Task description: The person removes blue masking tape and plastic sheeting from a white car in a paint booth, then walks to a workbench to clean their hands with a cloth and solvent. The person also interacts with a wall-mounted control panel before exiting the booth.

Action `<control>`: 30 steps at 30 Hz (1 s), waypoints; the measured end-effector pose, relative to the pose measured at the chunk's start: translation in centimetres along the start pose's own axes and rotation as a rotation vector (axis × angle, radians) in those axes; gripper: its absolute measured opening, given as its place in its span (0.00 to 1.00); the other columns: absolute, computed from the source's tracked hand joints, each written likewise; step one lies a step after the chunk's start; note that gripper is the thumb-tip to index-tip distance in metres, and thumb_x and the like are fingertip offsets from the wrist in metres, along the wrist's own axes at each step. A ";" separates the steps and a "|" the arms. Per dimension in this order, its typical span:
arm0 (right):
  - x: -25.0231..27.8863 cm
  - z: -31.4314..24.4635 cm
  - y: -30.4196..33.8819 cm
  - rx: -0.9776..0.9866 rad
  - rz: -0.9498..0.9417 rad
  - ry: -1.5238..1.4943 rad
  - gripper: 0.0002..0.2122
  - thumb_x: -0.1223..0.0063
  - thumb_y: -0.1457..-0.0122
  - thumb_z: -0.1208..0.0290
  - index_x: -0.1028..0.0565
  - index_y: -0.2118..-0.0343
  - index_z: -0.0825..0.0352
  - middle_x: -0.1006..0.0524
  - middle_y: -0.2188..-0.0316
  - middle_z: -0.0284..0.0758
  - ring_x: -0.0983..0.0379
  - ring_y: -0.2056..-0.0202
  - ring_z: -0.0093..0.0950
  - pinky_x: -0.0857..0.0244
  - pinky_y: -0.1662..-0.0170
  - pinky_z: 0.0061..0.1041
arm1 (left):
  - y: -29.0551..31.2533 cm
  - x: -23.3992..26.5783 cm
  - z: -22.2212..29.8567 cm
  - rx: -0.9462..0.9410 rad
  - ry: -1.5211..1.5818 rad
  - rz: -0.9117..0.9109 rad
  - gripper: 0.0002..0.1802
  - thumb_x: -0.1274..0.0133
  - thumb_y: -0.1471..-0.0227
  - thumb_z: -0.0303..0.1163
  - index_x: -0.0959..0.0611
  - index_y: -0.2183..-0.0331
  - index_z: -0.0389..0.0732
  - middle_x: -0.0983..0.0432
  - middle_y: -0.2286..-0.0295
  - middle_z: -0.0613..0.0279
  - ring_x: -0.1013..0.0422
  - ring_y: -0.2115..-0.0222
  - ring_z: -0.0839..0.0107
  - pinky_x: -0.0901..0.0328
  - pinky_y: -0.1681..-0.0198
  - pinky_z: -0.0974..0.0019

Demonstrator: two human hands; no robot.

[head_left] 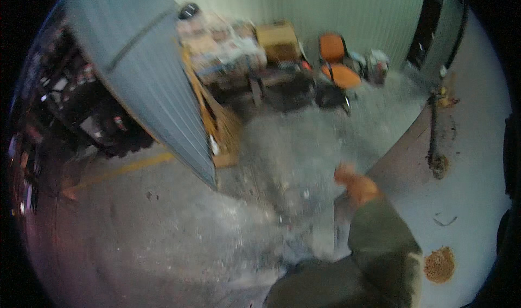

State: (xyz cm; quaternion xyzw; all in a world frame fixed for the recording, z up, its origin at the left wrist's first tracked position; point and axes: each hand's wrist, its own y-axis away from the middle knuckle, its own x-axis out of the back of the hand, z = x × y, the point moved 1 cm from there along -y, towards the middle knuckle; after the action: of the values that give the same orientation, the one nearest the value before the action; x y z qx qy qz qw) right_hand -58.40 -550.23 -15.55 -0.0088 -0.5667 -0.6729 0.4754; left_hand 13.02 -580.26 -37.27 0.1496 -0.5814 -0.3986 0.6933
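Note:
My right hand (357, 185) reaches forward in front of the body, in an olive-green sleeve (382, 229). It is blurred by motion, so the pose of its fingers does not show clearly. Nothing can be made out in it. Beside it on the right rises a pale panel (477, 199), and I cannot tell whether the hand touches its edge. A dark metal bar (434, 129) and a round brown patch (439, 264) are on that panel. My left hand is out of the picture.
A grey corrugated partition (146, 80) stands at the left, with a straw broom (225, 126) by its end. Farther back are a loaded table (228, 53), a cardboard box (278, 39) and an orange chair (341, 76). A yellow line (130, 167) crosses the concrete floor (163, 237).

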 end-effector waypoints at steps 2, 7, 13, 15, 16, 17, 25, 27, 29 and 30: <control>1.8 5.2 -1.4 -0.057 -0.036 0.029 0.23 0.50 0.36 0.60 0.29 0.38 0.57 0.38 0.33 0.40 0.37 0.37 0.48 0.43 0.41 0.65 | -4.2 4.3 5.0 -0.064 0.012 0.014 0.13 0.51 0.41 0.38 0.14 0.68 0.45 0.20 0.69 0.54 0.23 0.67 0.55 0.29 0.65 0.49; 1.0 9.6 -1.5 -0.504 -0.470 -0.019 0.23 0.43 0.39 0.57 0.25 0.41 0.54 0.38 0.32 0.38 0.34 0.40 0.51 0.44 0.43 0.74 | -12.6 13.2 14.0 -0.199 -0.057 -0.029 0.14 0.51 0.41 0.39 0.13 0.67 0.45 0.20 0.67 0.54 0.23 0.65 0.56 0.28 0.63 0.49; -0.1 8.7 -2.0 -0.396 -0.510 -0.462 0.22 0.39 0.40 0.56 0.22 0.44 0.58 0.25 0.42 0.39 0.32 0.41 0.52 0.47 0.41 0.72 | -31.8 21.7 32.5 -0.593 -0.420 -0.245 0.15 0.51 0.40 0.40 0.13 0.65 0.44 0.19 0.64 0.55 0.23 0.63 0.57 0.28 0.61 0.49; 0.2 9.2 -2.4 -0.451 -0.430 -0.634 0.22 0.41 0.39 0.58 0.22 0.43 0.60 0.25 0.42 0.41 0.32 0.41 0.51 0.47 0.41 0.70 | -39.5 22.6 43.7 -0.772 -0.587 -0.351 0.15 0.51 0.40 0.41 0.13 0.65 0.44 0.19 0.63 0.55 0.23 0.62 0.57 0.28 0.60 0.49; 0.8 9.1 -2.2 -0.560 -0.328 -0.754 0.22 0.41 0.40 0.59 0.22 0.44 0.60 0.24 0.43 0.42 0.30 0.42 0.50 0.45 0.42 0.69 | -43.4 22.5 49.5 -0.861 -0.673 -0.398 0.15 0.51 0.40 0.41 0.13 0.65 0.44 0.19 0.63 0.55 0.23 0.61 0.57 0.28 0.60 0.49; 0.8 8.7 -2.4 -0.666 -0.264 -0.801 0.21 0.41 0.40 0.60 0.21 0.45 0.60 0.23 0.44 0.42 0.29 0.43 0.49 0.43 0.44 0.65 | -46.7 22.3 54.8 -0.942 -0.758 -0.433 0.16 0.51 0.40 0.41 0.13 0.64 0.44 0.19 0.63 0.55 0.22 0.61 0.58 0.28 0.59 0.49; -0.4 0.5 2.4 -0.623 -0.179 -0.713 0.14 0.40 0.45 0.63 0.15 0.57 0.61 0.17 0.56 0.38 0.22 0.55 0.42 0.31 0.56 0.48 | -55.3 13.1 96.5 -1.719 -2.066 -0.225 0.17 0.51 0.40 0.43 0.12 0.62 0.44 0.18 0.59 0.56 0.22 0.58 0.59 0.27 0.56 0.48; -1.7 0.3 7.5 -0.591 -0.138 -0.842 0.16 0.42 0.44 0.60 0.17 0.55 0.61 0.17 0.58 0.39 0.21 0.57 0.40 0.32 0.55 0.50 | -52.0 6.1 102.4 -1.901 -2.371 -0.002 0.18 0.51 0.39 0.43 0.12 0.62 0.44 0.18 0.58 0.56 0.22 0.57 0.60 0.27 0.56 0.48; 1.0 -2.7 12.9 -0.777 0.082 -0.941 0.22 0.44 0.41 0.58 0.23 0.45 0.61 0.18 0.57 0.42 0.22 0.55 0.40 0.36 0.46 0.53 | -49.2 -0.5 104.1 -1.914 -2.488 0.041 0.19 0.51 0.39 0.46 0.13 0.60 0.44 0.19 0.56 0.56 0.23 0.54 0.59 0.27 0.54 0.48; 3.4 -4.5 16.3 -0.978 0.238 -1.015 0.26 0.45 0.40 0.58 0.28 0.40 0.61 0.19 0.55 0.44 0.23 0.52 0.40 0.40 0.40 0.55 | -48.1 -3.5 103.8 -1.791 -2.498 0.087 0.21 0.51 0.38 0.48 0.14 0.58 0.44 0.20 0.54 0.56 0.24 0.52 0.59 0.28 0.53 0.48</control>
State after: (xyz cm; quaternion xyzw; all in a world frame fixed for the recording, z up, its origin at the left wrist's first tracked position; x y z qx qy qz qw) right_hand -47.28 -554.30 -2.95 -0.5949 -0.3464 -0.7064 0.1648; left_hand -101.26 -581.77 -42.98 -0.7387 -0.3546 -0.4535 -0.3506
